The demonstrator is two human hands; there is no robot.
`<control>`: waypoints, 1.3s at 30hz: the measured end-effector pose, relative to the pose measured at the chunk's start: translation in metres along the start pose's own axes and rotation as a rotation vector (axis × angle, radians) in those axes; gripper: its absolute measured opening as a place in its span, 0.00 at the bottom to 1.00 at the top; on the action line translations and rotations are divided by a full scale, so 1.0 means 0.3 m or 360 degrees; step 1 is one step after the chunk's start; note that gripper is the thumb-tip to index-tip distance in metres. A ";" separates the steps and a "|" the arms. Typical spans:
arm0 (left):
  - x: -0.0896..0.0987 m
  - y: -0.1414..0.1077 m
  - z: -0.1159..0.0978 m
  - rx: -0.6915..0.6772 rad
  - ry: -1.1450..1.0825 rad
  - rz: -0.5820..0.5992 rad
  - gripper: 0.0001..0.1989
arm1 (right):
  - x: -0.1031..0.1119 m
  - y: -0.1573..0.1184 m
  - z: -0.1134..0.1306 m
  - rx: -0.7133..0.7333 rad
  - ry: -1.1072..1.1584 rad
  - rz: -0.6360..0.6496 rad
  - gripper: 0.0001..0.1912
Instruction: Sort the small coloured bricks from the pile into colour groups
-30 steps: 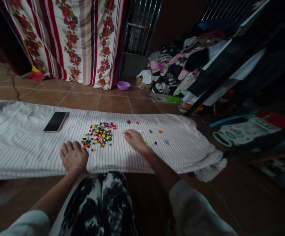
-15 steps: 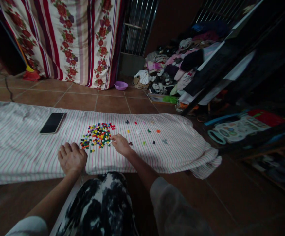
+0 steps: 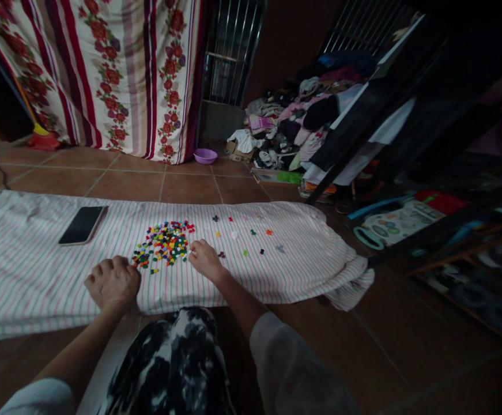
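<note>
Since a second ago my right hand has drawn back from the scattered loose pieces to the near right edge of the heap of small multicoloured plastic blocks, which sits on the pink-and-white striped cloth spread over the tiles; its fingertips look pinched there, though I cannot tell on what, while my left hand, earlier flat, now rests curled, empty, apparently bracing me

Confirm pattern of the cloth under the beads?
White cloth with thin pink and dark stripes; head view.
</note>
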State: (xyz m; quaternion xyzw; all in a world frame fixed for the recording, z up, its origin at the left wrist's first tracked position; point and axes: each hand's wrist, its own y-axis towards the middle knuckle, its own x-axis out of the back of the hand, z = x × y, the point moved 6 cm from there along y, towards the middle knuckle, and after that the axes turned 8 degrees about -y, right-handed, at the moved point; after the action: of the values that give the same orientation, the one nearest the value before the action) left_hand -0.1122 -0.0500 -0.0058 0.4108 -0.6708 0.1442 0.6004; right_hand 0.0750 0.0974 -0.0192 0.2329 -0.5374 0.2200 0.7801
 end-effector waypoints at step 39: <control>-0.033 0.001 0.008 0.0006 0.0058 -0.0146 0.20 | 0.246 -0.052 -0.537 -0.0747 -0.0315 -0.0234 0.09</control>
State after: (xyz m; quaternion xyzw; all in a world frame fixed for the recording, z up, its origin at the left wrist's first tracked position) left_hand -0.1145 -0.0477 -0.0153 0.4394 -0.6400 0.1254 0.6177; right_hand 0.2269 0.1885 -0.0022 0.1046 -0.6290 0.0081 0.7703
